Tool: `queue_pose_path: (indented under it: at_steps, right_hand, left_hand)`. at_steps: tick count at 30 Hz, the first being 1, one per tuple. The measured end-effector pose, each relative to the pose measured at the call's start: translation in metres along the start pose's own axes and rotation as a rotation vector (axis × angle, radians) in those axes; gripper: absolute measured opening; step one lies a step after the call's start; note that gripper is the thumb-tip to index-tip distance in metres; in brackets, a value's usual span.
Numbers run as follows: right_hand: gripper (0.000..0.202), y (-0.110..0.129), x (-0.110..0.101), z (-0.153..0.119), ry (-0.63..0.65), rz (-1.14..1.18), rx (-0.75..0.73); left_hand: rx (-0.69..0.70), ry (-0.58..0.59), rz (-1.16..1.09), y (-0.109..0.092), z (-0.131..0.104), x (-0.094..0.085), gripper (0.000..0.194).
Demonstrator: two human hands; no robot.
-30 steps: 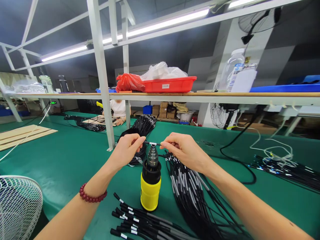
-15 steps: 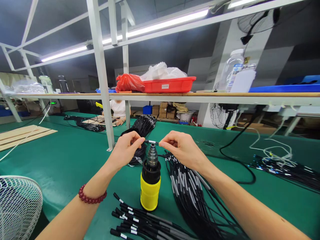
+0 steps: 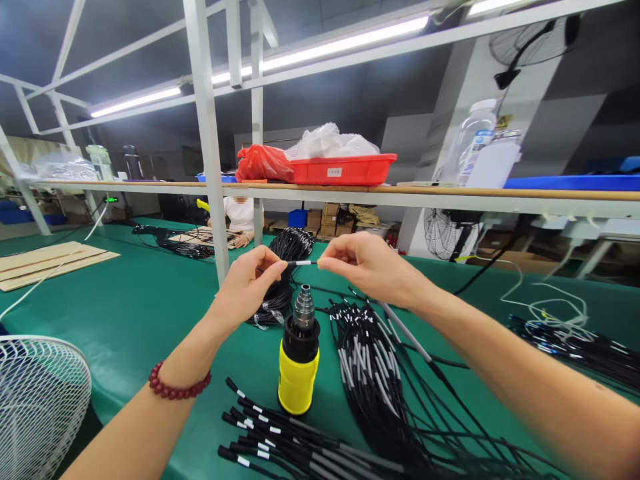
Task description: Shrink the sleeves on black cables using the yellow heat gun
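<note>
In the head view, the person's left hand (image 3: 253, 283) pinched one side of a thin black cable (image 3: 315, 262) between thumb and forefinger, and the right hand (image 3: 370, 267) pinched the other side the same way. The short stretch between them lay nearly level, with a white label (image 3: 302, 263) on it. I saw it held in the air above the metal nozzle (image 3: 304, 308) of a yellow and black heat gun (image 3: 299, 380), with a gap between cable and nozzle. The gun stood upright on the green table (image 3: 150, 320), nozzle upward.

A grey sleeve (image 3: 406, 331) slanted down from just below the right hand. Under it, right of the gun, lay a thick bunch of black cables (image 3: 370, 373); more labelled cable ends (image 3: 265, 433) fanned out in front of the gun. Behind the hands sat a heap of coiled cable (image 3: 293, 245). A dark red bead bracelet (image 3: 177, 387) circled the left wrist. On the shelf (image 3: 425, 195) beyond stood a red tray (image 3: 345, 172) piled with white plastic (image 3: 330, 141), and across the table sat a co-worker (image 3: 240, 213) in white.
</note>
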State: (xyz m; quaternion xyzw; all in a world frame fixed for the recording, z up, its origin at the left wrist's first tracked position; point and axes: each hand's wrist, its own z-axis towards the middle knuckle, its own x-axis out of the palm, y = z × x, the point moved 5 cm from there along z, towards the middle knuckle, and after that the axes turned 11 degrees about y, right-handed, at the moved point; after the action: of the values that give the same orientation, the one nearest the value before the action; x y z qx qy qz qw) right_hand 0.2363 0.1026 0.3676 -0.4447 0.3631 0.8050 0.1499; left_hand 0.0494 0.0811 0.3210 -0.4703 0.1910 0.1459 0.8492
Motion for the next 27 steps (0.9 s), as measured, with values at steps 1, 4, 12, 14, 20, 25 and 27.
queue_pose_path:
  at_steps: [1, 4, 12, 14, 20, 25, 27]
  right_hand:
    - [0.024, -0.003, 0.001, -0.003, 0.043, 0.020, 0.008]
    - [0.038, -0.013, 0.011, -0.015, 0.190, 0.081, 0.019]
    - [0.040, -0.013, 0.019, -0.021, 0.252, 0.276, 0.024]
    - [0.039, -0.013, 0.019, -0.020, 0.243, 0.235, 0.021]
    - [0.044, -0.023, 0.025, -0.019, 0.158, 0.234, 0.071]
    - [0.046, -0.031, 0.033, -0.018, 0.089, 0.265, 0.094]
    - [0.043, -0.033, 0.034, -0.016, 0.059, 0.243, 0.101]
  left_hand:
    - [0.005, -0.001, 0.008, -0.002, -0.002, 0.001, 0.021]
    - [0.014, 0.025, 0.050, -0.005, -0.008, 0.005, 0.021]
    - [-0.044, 0.159, 0.122, 0.001, -0.011, 0.014, 0.048]
    - [-0.067, 0.143, 0.089, 0.006, -0.010, 0.014, 0.053]
    - [-0.054, 0.117, 0.004, 0.015, -0.006, 0.018, 0.046]
    - [-0.087, 0.104, -0.028, 0.019, -0.003, 0.018, 0.040]
    - [-0.096, 0.099, -0.017, 0.019, -0.003, 0.018, 0.037]
